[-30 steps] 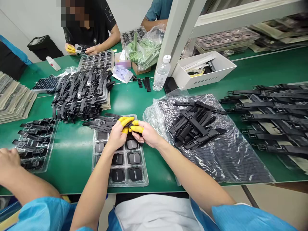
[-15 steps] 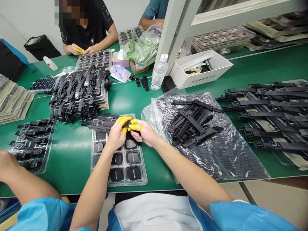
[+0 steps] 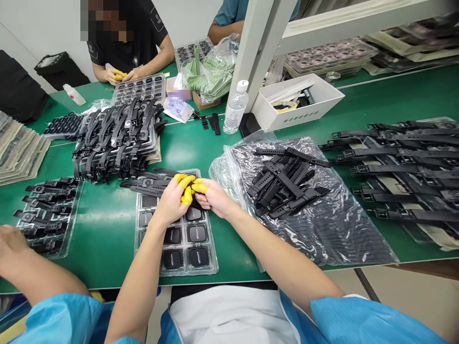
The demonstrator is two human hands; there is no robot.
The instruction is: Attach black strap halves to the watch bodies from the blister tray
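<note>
My left hand (image 3: pixel 175 198) and my right hand (image 3: pixel 214 197) meet over the clear tray, with yellow finger covers on their fingertips. Both are closed, pinching a black watch strap (image 3: pixel 196 203) that my fingers mostly hide; whether a watch case is attached to it cannot be seen. Below them, the clear compartment tray (image 3: pixel 211 273) holds square black watch cases (image 3: pixel 199 257) with pale lettering. Watches with straps (image 3: pixel 150 185) lie across the tray's far left corner, beside my left hand. To the right, loose black straps (image 3: pixel 287 184) are heaped on a plastic bag (image 3: pixel 344 239).
Strapped watches fill a tray (image 3: pixel 73 234) at left and a tall stack (image 3: pixel 118 138) behind it. More straps (image 3: pixel 394 167) lie at far right. A bottle (image 3: pixel 235 107) and a white box (image 3: pixel 301 107) stand by the post (image 3: pixel 256 52). A co-worker's arm (image 3: pixel 32 263) reaches in at left.
My left hand has turned slightly, and its fingers now cover more of the strap. My right hand stays nearly in place. At left the co-worker's hand has lowered slightly.
</note>
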